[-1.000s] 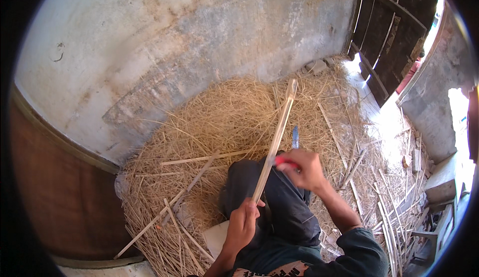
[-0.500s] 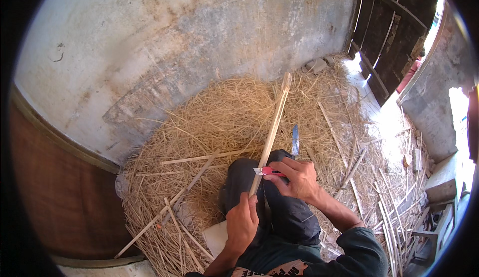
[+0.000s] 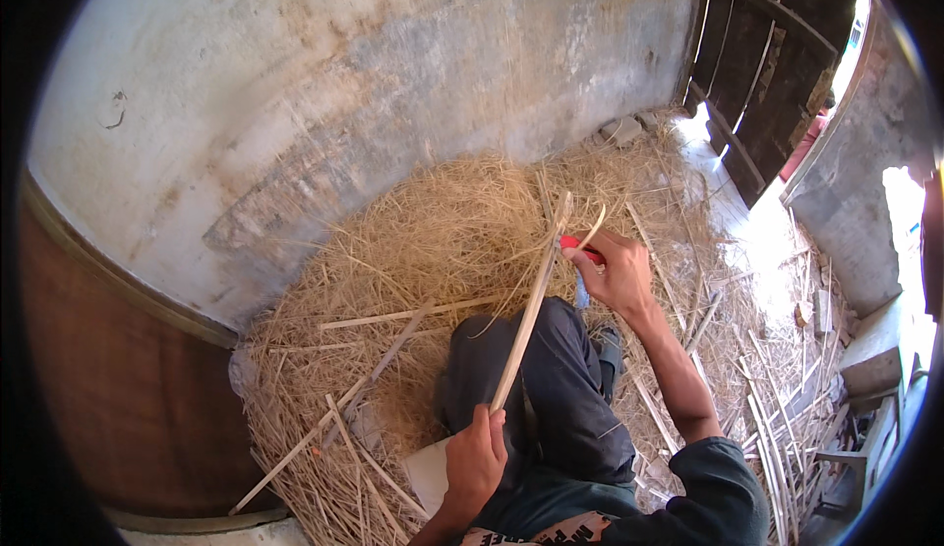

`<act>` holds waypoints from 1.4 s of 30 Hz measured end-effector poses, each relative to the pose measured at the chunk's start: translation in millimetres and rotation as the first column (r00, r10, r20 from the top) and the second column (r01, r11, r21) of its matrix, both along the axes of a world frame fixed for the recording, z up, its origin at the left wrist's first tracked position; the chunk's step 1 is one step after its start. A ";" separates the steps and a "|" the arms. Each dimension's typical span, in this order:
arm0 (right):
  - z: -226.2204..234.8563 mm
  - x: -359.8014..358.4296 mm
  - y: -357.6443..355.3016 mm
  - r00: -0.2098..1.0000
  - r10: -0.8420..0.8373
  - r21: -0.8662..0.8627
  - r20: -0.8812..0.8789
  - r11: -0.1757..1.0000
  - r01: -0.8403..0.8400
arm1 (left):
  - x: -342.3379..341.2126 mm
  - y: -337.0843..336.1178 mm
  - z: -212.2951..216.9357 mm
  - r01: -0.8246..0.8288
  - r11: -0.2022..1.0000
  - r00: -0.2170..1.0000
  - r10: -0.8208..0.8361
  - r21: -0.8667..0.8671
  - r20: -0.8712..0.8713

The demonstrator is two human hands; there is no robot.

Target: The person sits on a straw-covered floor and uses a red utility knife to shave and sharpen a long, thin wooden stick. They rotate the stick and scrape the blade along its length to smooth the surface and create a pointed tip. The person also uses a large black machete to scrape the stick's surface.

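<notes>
My left hand [image 3: 476, 456] is closed around the near end of a pale bamboo strip [image 3: 523, 335], which slants up and away over my knees. My right hand [image 3: 619, 269] grips a red utility knife [image 3: 582, 250] near the strip's far end. The knife's blade end is against the strip there, though the blade itself is hardly visible. A thin curled shaving [image 3: 596, 224] rises beside the knife. Partly hidden behind my right hand, a bluish blade [image 3: 581, 290] lies on the floor litter.
Shavings [image 3: 442, 212] cover the floor in a thick heap up to the stained wall [image 3: 393, 84]. Loose strips [image 3: 300, 448] lie at the left, with several more at the right. A dark wooden door [image 3: 767, 64] stands at the far right, a person [image 3: 808, 143] partly visible beyond it.
My right hand and the knife have slid away from me along the strip, from near my left hand to its far end. A curled shaving now shows there. The strip's far end sits lower.
</notes>
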State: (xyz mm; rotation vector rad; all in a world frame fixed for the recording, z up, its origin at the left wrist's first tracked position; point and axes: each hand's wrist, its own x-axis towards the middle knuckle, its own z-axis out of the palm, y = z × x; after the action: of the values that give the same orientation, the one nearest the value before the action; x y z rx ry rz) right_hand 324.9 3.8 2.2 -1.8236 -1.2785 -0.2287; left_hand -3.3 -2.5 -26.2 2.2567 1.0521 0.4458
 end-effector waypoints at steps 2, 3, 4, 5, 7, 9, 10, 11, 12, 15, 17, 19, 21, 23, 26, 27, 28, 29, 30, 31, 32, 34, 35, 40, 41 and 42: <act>-2.2 0.2 8.9 1.000 -0.011 0.003 -0.015 1.000 0.011 | 1.4 3.0 -0.8 -0.008 1.000 1.000 0.008 -0.013 -0.005; -2.0 0.3 9.7 1.000 -0.009 -0.007 -0.015 1.000 0.008 | 2.4 2.3 -0.1 -0.014 1.000 1.000 0.014 -0.006 0.005; -3.6 -2.0 9.0 1.000 -0.010 -0.017 -0.018 1.000 0.009 | 1.5 1.0 1.3 -0.016 1.000 1.000 0.016 0.002 0.011; -4.9 -3.8 8.9 1.000 -0.011 -0.026 -0.021 1.000 0.011 | 0.3 0.4 1.8 -0.018 1.000 1.000 0.018 0.010 0.017; -7.4 -9.4 12.2 0.998 0.020 0.042 -0.066 0.999 -0.017 | -7.8 1.5 -1.8 -0.022 1.000 1.000 0.022 -0.016 -0.012; -11.4 -11.6 14.2 0.994 0.046 0.073 -0.096 0.997 -0.039 | -13.8 3.4 -7.0 -0.026 0.999 0.999 0.025 -0.031 -0.032; -11.6 -9.7 15.5 0.994 0.055 0.072 -0.098 0.996 -0.048 | -14.0 5.3 -10.4 -0.025 0.999 0.999 0.024 -0.031 -0.031; -11.7 -8.6 16.1 0.993 0.063 0.070 -0.101 0.996 -0.056 | -14.8 6.3 -12.5 -0.025 0.999 0.999 0.024 -0.032 -0.030; -11.1 -9.6 16.0 0.981 0.073 0.034 -0.179 0.997 -0.068 | -16.1 6.5 -13.3 -0.024 0.998 1.000 0.024 -0.061 -0.006; -8.3 -2.4 16.2 0.869 0.151 -0.081 -0.471 0.974 -0.213 | -17.2 10.4 -9.0 -0.023 0.981 0.997 0.038 -0.191 0.074; -9.5 23.4 16.0 0.645 0.232 -0.111 -0.728 0.889 -0.445 | -17.1 18.4 4.5 -0.024 0.942 0.991 0.067 -0.335 0.119; -3.4 30.0 10.5 0.638 0.321 -0.078 -0.700 0.853 -0.515 | -19.8 26.2 6.1 -0.005 0.925 0.990 0.058 -0.380 0.128; -8.2 44.7 10.0 0.710 0.432 -0.133 -0.556 0.797 -0.590 | -20.6 32.4 1.5 -0.016 0.937 0.983 0.079 -0.348 0.168; -5.9 53.5 3.9 0.645 0.478 -0.135 -0.596 0.732 -0.667 | -20.1 37.9 -7.0 -0.061 0.967 0.963 0.122 -0.246 0.240; -38.8 68.4 9.1 0.572 0.330 -0.089 -0.752 0.808 -0.583 | -26.8 54.2 -2.2 -0.152 0.916 0.926 0.263 -0.372 0.271; -65.6 76.1 17.6 0.530 0.244 -0.081 -0.812 0.852 -0.517 | -32.7 60.7 -1.3 -0.147 0.873 0.914 0.299 -0.465 0.275; -101.6 86.5 26.2 0.691 0.164 -0.203 -0.704 0.886 -0.417 | -35.5 64.1 6.3 -0.123 0.838 0.900 0.319 -0.532 0.295; -147.5 102.2 31.8 0.827 0.071 -0.305 -0.558 0.909 -0.284 | -33.9 67.6 16.4 -0.085 0.799 0.886 0.333 -0.596 0.321; -192.7 118.4 34.6 0.922 -0.032 -0.379 -0.386 0.917 -0.127 | -30.5 71.2 24.9 -0.040 0.757 0.873 0.344 -0.652 0.345; -236.1 130.9 31.3 0.930 -0.098 -0.446 -0.354 0.892 -0.075 | -27.0 75.0 29.8 -0.001 0.760 0.881 0.309 -0.650 0.360; -277.3 138.0 22.0 0.933 -0.167 -0.512 -0.319 0.859 -0.021 | -24.4 78.9 32.3 0.035 0.748 0.882 0.289 -0.663 0.372; -337.0 149.3 0.7 0.861 -0.298 -0.582 -0.412 0.813 0.003 | -16.1 86.9 31.4 0.120 0.715 0.880 0.244 -0.688 0.407; -329.9 120.5 19.2 0.783 -0.329 -0.598 -0.529 0.798 -0.069 | -25.9 83.5 31.2 0.088 0.702 0.871 0.289 -0.707 0.396; -378.3 88.8 27.4 0.231 -0.169 -0.212 -0.958 0.961 -0.177 | -18.0 87.1 25.8 0.115 0.640 0.876 0.295 -0.759 0.382; -384.5 85.0 33.5 0.221 -0.309 -0.338 -0.925 0.935 -0.109 | -16.7 87.7 25.2 0.116 0.640 0.877 0.294 -0.759 0.381; -390.5 82.0 31.0 0.388 -0.428 -0.466 -0.816 0.885 -0.004 | -15.0 88.8 24.8 0.117 0.640 0.878 0.291 -0.759 0.380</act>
State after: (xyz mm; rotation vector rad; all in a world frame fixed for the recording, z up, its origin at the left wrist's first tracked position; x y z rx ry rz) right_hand 406.9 34.8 -388.3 -1.9536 -0.2530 0.8960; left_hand -18.3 86.3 -1.4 1.2321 0.8578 0.4446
